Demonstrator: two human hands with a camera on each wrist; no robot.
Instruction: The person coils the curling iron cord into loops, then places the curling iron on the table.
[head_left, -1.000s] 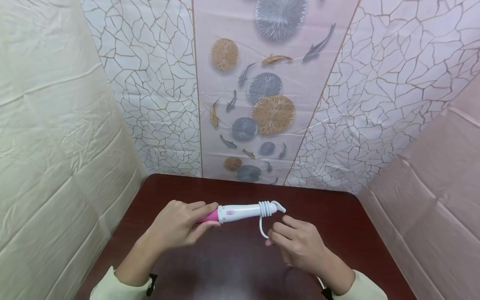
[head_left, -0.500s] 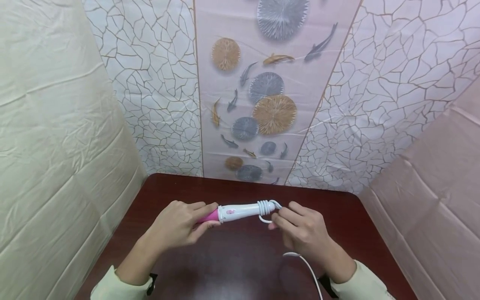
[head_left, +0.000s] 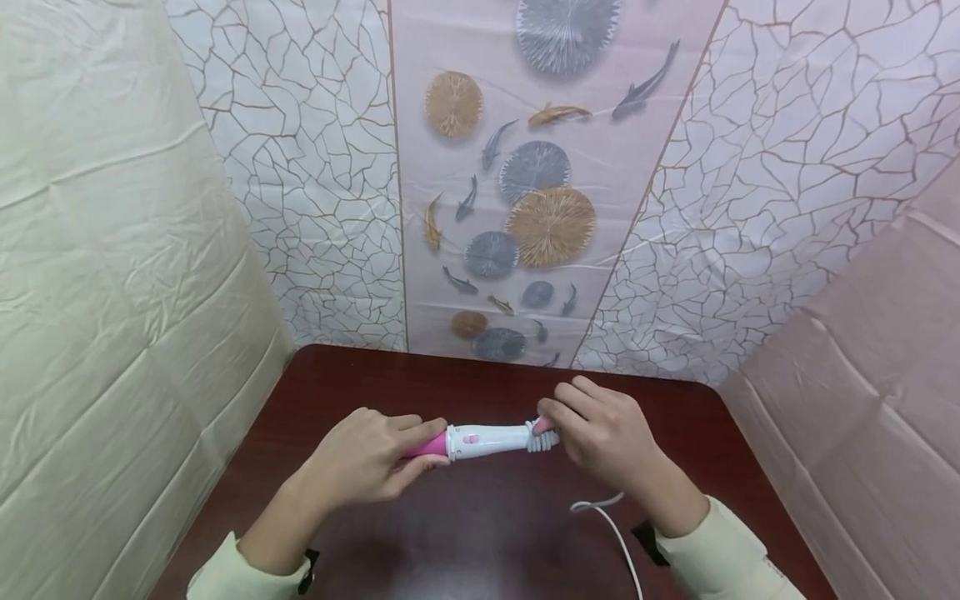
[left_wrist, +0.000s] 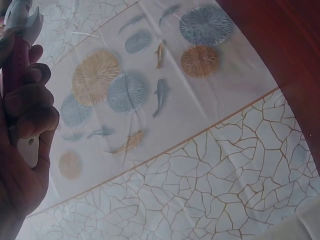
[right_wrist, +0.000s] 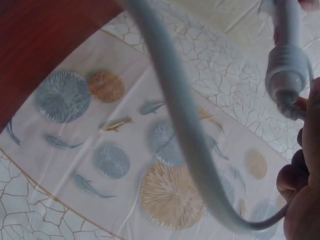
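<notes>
Grip, left hand [head_left: 367,457]: clasped round the pink section [head_left: 429,446] of a hair-styling iron. Grip, right hand [head_left: 611,437]: fingers curled on the white cord [head_left: 624,554], digit tips against the coiled turns [head_left: 542,437].

Hair-styling iron [head_left: 491,440], one: held between the two hands over the worktop [head_left: 465,525], lying crosswise and nearly level, white handle to the right. Pink slide switch [head_left: 471,439] on the handle. Pale end piece [left_wrist: 29,152] with a small hole, showing past the left fingers in the left wrist view.

Cord: several turns side by side round the handle's right end; free length passes through the right hand and trails toward the near edge, with one loose bend below that hand.

Handling note, as judged: step in hand looks like winding the cord. Best done with the left hand keeping the iron from rolling, each turn laid snug beside the last, light tension only, no sharp kink where cord meets handle, and the trailing bend kept from twisting.

Surroundings: dark red-brown worktop; fish-and-lily-pad printed backdrop [head_left: 487,167] at the far side; cream drape [head_left: 112,250] left.
</notes>
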